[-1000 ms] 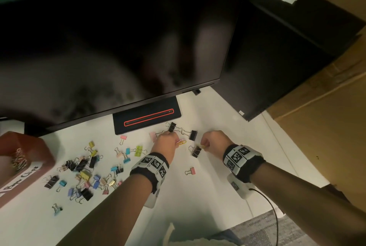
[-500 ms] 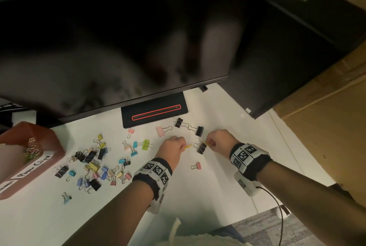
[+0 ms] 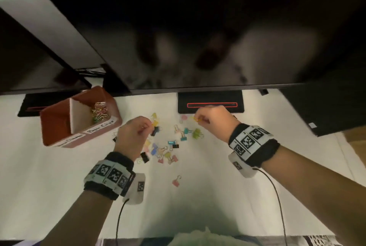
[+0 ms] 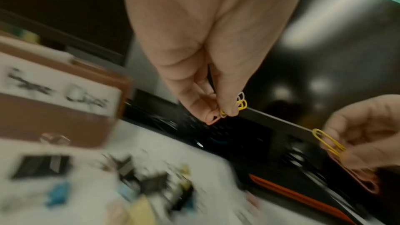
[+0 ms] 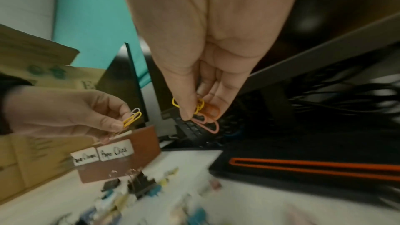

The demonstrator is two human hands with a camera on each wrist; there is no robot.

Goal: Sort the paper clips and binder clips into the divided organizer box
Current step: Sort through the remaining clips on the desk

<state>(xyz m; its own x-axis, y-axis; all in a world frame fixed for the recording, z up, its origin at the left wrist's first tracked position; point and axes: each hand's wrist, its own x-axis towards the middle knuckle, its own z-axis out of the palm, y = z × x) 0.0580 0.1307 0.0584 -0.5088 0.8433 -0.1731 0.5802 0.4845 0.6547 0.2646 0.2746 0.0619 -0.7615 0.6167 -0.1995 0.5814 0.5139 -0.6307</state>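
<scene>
The brown divided organizer box (image 3: 113, 105) stands at the left on the white table, with several paper clips (image 3: 99, 112) in its right compartment, labelled "Paper Clips" (image 5: 114, 152). My left hand (image 3: 149, 126) hovers just right of the box and pinches yellow and white paper clips (image 4: 240, 104). My right hand (image 3: 198, 120) is farther right and pinches yellow and orange paper clips (image 5: 202, 109). Several coloured and black binder clips (image 3: 168, 146) lie scattered on the table below and between both hands.
A large dark monitor (image 3: 198, 27) overhangs the back of the table, its black stand base (image 3: 210, 97) right behind my right hand. A second monitor (image 3: 29, 57) stands behind the box. One pink binder clip (image 3: 176, 181) lies apart, nearer to me.
Both hands have left the black binder clips at the right, carrying paper clips leftwards. They are now over the coloured pile beside the box.
</scene>
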